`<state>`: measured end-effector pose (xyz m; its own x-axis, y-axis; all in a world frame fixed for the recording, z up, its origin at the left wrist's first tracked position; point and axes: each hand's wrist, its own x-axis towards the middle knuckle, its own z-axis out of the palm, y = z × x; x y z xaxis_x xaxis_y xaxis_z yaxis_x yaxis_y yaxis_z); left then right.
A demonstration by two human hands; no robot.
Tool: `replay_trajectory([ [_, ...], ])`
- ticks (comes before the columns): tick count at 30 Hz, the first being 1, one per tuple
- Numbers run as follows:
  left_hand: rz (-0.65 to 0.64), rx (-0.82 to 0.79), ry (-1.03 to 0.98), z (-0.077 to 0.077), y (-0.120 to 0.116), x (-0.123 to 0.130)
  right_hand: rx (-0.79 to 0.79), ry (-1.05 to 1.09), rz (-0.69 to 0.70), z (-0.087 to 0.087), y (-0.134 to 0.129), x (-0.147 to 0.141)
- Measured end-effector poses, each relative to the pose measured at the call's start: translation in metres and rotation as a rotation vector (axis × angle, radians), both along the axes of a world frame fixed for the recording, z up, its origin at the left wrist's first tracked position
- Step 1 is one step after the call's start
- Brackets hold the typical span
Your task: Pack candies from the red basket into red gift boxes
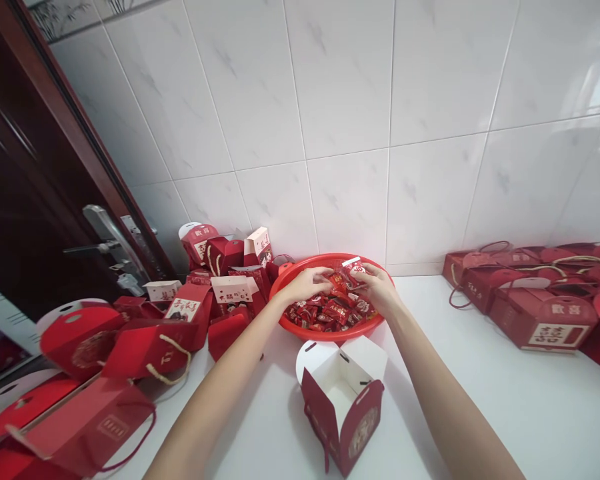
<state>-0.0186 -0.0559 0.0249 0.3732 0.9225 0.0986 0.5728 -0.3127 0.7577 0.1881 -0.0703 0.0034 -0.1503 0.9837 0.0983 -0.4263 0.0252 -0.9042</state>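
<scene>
A red plastic basket (279, 301) full of wrapped candies (333, 312) stands against the wall. Over its left side is my left hand (309, 284), fingers apart and slightly curved just above the candies, nothing visible in them. My right hand (378, 288) reaches over the right side and pinches a small red and white candy packet (353, 266) between thumb and fingers. In front of the basket, between my forearms, a dark red gift box (363, 427) stands with its flaps spread, showing a white inside with no contents visible.
Many red gift boxes (190, 303) with cord handles crowd the left side, some stacked against the wall. More red boxes (545, 313) stand in a group at the right. A dark door (35, 133) with a metal handle (100, 230) is at the far left. Everything stands on a white table (430, 340).
</scene>
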Motion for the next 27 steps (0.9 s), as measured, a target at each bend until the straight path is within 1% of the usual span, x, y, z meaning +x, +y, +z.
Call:
replay_trajectory([
  [3,0.021,-0.016,0.341,-0.002,0.009,-0.014,-0.02,0.006,-0.018,0.0,0.001,-0.001],
  [5,0.042,-0.055,0.573,-0.006,0.016,-0.018,-0.014,0.009,-0.023,-0.001,0.001,-0.001],
  [7,0.049,-0.107,0.683,-0.01,0.021,-0.018,0.003,0.01,-0.028,-0.002,0.002,-0.001],
  [9,0.054,-0.128,0.679,-0.015,0.024,-0.015,0.016,0.005,-0.028,-0.002,0.002,-0.001],
  [12,0.058,-0.117,0.629,-0.02,0.025,-0.014,0.018,-0.008,-0.022,-0.002,0.002,-0.001],
  [16,0.114,-0.074,0.559,-0.024,0.025,-0.02,0.026,-0.01,-0.022,-0.001,0.001,-0.001],
  [20,0.142,-0.087,0.481,-0.024,0.025,-0.028,0.011,-0.004,-0.013,0.0,0.0,-0.001],
  [24,0.162,-0.083,0.402,-0.021,0.025,-0.029,0.011,0.023,-0.014,0.002,-0.002,-0.001],
  [27,0.194,-0.067,0.275,-0.02,0.024,-0.027,-0.014,0.004,-0.01,0.003,-0.003,0.0],
])
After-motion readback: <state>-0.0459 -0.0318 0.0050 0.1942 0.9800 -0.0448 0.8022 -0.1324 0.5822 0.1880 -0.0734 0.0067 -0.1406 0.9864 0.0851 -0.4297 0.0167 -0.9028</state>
